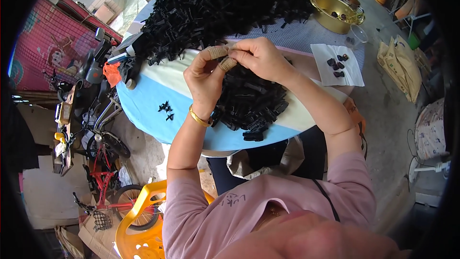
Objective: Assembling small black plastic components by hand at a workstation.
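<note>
My left hand (pixel 206 74) and my right hand (pixel 261 58) meet above the middle of the table, fingertips pinched together. Tan tape wraps the left thumb and index finger. Whatever sits between the fingertips is hidden or too small to name. Just below the hands lies a smaller heap of black plastic parts (pixel 251 100), one of them near the table's front edge. Beyond them spreads a large pile of black parts (pixel 215 7). Left of my left forearm, a few tiny black pieces (pixel 166 109) rest on the blue part of the cloth.
The round table has a striped cloth (pixel 143 103). At its right are a white paper (pixel 353 67) with dark pieces, a clear cup (pixel 355 36) and a gold pot (pixel 330 21). An orange chair (pixel 129 230) and a red bicycle (pixel 103 182) stand at the left.
</note>
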`<state>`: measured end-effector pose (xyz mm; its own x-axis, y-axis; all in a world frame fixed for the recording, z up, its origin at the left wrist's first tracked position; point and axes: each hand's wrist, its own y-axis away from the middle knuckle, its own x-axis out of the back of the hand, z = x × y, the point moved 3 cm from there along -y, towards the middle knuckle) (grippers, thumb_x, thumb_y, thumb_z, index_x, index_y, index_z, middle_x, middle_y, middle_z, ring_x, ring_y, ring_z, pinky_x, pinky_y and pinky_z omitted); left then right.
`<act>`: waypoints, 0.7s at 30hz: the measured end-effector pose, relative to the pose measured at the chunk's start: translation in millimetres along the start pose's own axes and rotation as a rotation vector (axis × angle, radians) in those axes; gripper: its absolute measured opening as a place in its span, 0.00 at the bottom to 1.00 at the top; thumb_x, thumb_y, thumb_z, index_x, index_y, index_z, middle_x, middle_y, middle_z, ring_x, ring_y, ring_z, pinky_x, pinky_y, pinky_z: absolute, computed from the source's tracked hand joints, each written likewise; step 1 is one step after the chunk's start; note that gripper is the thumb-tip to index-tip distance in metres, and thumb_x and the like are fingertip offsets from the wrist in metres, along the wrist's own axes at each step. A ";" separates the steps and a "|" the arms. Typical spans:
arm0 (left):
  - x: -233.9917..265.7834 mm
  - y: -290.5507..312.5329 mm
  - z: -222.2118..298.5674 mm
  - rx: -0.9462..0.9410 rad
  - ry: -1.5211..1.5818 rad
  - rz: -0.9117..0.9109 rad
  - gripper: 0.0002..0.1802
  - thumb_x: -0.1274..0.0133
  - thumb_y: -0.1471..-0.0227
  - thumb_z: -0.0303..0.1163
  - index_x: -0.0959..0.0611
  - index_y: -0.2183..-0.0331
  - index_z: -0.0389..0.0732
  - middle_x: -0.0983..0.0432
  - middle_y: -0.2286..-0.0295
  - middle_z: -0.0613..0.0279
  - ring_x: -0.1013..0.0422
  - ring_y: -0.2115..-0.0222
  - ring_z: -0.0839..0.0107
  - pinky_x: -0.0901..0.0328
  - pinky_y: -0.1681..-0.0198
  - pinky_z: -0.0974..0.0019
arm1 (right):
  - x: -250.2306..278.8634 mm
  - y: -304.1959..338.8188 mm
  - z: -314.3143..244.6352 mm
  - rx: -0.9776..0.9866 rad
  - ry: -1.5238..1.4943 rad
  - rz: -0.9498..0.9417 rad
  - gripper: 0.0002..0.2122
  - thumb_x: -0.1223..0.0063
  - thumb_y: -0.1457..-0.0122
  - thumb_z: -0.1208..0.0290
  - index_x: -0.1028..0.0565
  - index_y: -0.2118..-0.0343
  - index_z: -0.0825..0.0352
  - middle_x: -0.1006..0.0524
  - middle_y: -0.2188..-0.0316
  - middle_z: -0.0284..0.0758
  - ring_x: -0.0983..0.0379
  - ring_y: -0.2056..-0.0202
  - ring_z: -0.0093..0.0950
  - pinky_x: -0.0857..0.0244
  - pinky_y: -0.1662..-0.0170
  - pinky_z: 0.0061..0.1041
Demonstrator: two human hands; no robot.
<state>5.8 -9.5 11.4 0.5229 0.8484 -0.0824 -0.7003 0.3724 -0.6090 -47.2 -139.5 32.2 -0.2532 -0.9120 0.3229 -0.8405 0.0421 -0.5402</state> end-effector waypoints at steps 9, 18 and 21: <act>-6.7 -7.6 -6.9 0.146 0.196 -0.010 0.18 0.44 0.60 0.16 0.26 0.63 0.34 0.26 0.69 0.63 0.35 0.76 0.85 0.36 0.72 0.81 | 7.0 3.9 3.1 -0.025 -0.001 -0.001 0.07 0.55 0.44 0.72 0.27 0.69 0.71 0.34 0.86 0.26 0.41 0.83 0.13 0.47 0.81 0.14; -4.7 -7.4 -4.2 0.163 0.194 -0.042 0.19 0.44 0.59 0.18 0.27 0.60 0.34 0.27 0.68 0.62 0.34 0.75 0.85 0.36 0.71 0.81 | 3.3 6.8 -6.0 0.052 0.141 0.075 0.07 0.55 0.44 0.74 0.27 0.70 0.71 0.33 0.86 0.27 0.40 0.83 0.13 0.45 0.80 0.14; -7.2 -5.8 -1.9 0.164 0.185 -0.035 0.20 0.44 0.58 0.19 0.27 0.59 0.34 0.27 0.67 0.62 0.33 0.73 0.84 0.35 0.70 0.80 | 2.9 7.1 -5.8 0.008 0.116 0.069 0.06 0.56 0.44 0.74 0.27 0.70 0.71 0.33 0.86 0.27 0.40 0.83 0.13 0.46 0.80 0.14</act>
<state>7.0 -18.4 14.0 0.6179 0.7560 -0.2159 -0.7418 0.4694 -0.4790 -56.7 -139.5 33.8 -0.3639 -0.8539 0.3721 -0.8156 0.0992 -0.5700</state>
